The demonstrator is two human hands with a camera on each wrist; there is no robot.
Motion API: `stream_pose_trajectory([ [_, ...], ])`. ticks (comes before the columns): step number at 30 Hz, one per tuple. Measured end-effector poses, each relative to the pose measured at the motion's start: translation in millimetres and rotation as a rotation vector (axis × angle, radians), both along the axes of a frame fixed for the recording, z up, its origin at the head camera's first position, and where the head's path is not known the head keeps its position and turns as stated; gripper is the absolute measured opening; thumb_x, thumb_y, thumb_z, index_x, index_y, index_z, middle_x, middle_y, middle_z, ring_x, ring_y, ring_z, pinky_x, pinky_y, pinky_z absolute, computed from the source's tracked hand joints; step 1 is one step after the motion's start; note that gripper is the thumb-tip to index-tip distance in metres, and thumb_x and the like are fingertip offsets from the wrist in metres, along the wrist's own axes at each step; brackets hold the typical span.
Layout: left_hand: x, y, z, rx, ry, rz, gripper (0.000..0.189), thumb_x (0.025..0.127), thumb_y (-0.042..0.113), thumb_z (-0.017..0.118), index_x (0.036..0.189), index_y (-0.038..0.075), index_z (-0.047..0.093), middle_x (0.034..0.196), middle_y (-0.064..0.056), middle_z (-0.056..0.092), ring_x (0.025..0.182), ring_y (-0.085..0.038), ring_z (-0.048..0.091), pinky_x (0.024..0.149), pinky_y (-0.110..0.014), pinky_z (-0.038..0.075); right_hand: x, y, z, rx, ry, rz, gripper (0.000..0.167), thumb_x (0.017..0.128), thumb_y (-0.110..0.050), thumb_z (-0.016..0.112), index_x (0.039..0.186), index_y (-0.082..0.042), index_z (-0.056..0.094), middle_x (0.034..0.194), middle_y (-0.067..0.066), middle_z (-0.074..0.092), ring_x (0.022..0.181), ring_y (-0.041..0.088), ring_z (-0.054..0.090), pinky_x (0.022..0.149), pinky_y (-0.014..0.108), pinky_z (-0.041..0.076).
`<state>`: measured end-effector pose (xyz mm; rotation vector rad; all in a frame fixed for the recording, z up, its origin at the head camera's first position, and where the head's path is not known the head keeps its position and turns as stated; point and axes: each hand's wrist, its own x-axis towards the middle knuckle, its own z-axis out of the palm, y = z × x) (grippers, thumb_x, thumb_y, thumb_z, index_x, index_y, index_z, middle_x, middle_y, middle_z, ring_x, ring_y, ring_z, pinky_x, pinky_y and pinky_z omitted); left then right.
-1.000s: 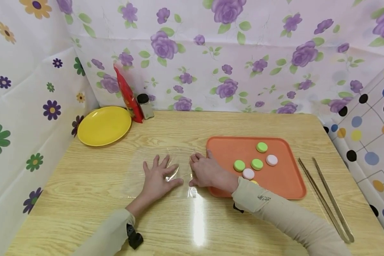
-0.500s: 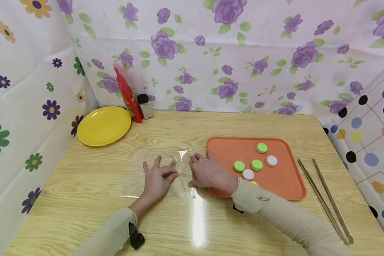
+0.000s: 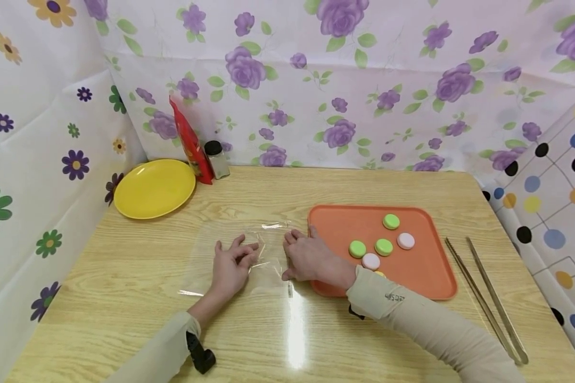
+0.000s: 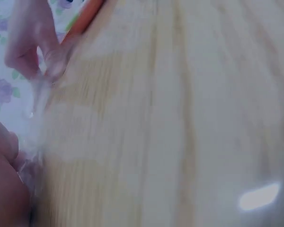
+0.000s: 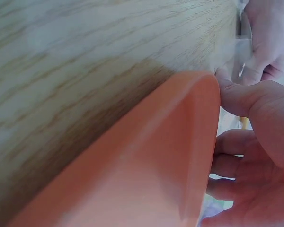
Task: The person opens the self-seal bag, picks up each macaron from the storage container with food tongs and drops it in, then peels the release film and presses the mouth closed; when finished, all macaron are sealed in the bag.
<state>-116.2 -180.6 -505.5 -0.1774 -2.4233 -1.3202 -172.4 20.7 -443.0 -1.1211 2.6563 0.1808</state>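
From my head feed, the clear plastic sheet [image 3: 268,277] lies on the desk [image 3: 100,308], left of the tray, its long axis running left to right and its right end pointing at the tray; creases stand up around its middle. My left hand [image 3: 229,270] is on it, thumb and forefinger brought together at a fold; they seem to pinch the film, though the left wrist feed is too blurred for me to be certain. My right hand [image 3: 311,258] rests on the sheet's right end, fingertips along the edge and thumb set apart from them.

That forearm crosses the orange tray [image 3: 335,223], whose long side also runs left to right. On it I count 3 green rounds [image 3: 384,247], 2 pink rounds [image 3: 405,241] and 1 yellow round [image 3: 380,273], mostly hidden by the sleeve. Right of the tray, metal tongs [image 3: 496,299] lie slantwise, arms apart. At the back left sit a yellow plate [image 3: 155,189], a tilted red packet [image 3: 191,141] and a black-capped jar [image 3: 218,161].
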Motion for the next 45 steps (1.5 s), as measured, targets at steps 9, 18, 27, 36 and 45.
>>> stream_pose_trajectory([
  [9, 4.1, 0.7, 4.5, -0.222, -0.091, -0.083, 0.035, 0.083, 0.025, 0.083, 0.11, 0.005, 0.074, 0.131, -0.016, 0.063, 0.135, -0.048, 0.04, 0.108, -0.075, -0.003, -0.2, 2, -0.5, -0.013, 0.01, -0.003, 0.081, 0.085, -0.061, 0.071, 0.142, -0.006, 0.056, 0.154, 0.012, 0.042, 0.143, 0.029, 0.034, 0.114, 0.064, 0.022],
  [18, 7.1, 3.2, 3.0, -0.42, -0.112, -0.077, 0.051, 0.079, 0.037, 0.084, 0.121, 0.01, 0.073, 0.141, -0.011, 0.055, 0.141, -0.045, 0.032, 0.107, -0.077, 0.003, 0.6, 1, 0.1, 0.0, -0.005, -0.006, 0.081, 0.086, -0.061, 0.069, 0.144, -0.006, 0.053, 0.155, 0.011, 0.041, 0.144, 0.027, 0.032, 0.113, 0.064, 0.022],
  [27, 7.2, 6.4, 0.3, -0.286, 0.017, -0.027, 0.013, 0.079, 0.013, 0.085, 0.091, 0.008, 0.081, 0.11, -0.004, 0.073, 0.13, -0.046, 0.048, 0.106, -0.078, 0.008, 1.0, 0, 0.4, 0.005, 0.006, -0.011, 0.082, 0.086, -0.062, 0.069, 0.145, -0.007, 0.053, 0.155, 0.011, 0.04, 0.144, 0.028, 0.032, 0.114, 0.064, 0.021],
  [36, 11.1, 7.7, -1.4, -0.078, 0.037, -0.022, 0.005, 0.084, 0.003, 0.078, 0.089, 0.002, 0.079, 0.104, -0.01, 0.074, 0.127, -0.046, 0.051, 0.112, -0.07, 0.002, 1.8, -3, 0.5, -0.005, -0.002, -0.01, 0.081, 0.085, -0.061, 0.07, 0.144, -0.007, 0.054, 0.154, 0.01, 0.042, 0.144, 0.028, 0.033, 0.113, 0.064, 0.022],
  [45, 9.2, -1.0, -2.0, 0.081, 0.024, -0.019, 0.002, 0.085, -0.002, 0.077, 0.086, -0.004, 0.076, 0.099, -0.015, 0.074, 0.12, -0.044, 0.057, 0.115, -0.065, 0.004, 2.0, -2, 1.7, 0.001, 0.011, -0.009, 0.081, 0.084, -0.061, 0.072, 0.144, -0.008, 0.055, 0.154, 0.009, 0.042, 0.144, 0.028, 0.034, 0.113, 0.064, 0.023],
])
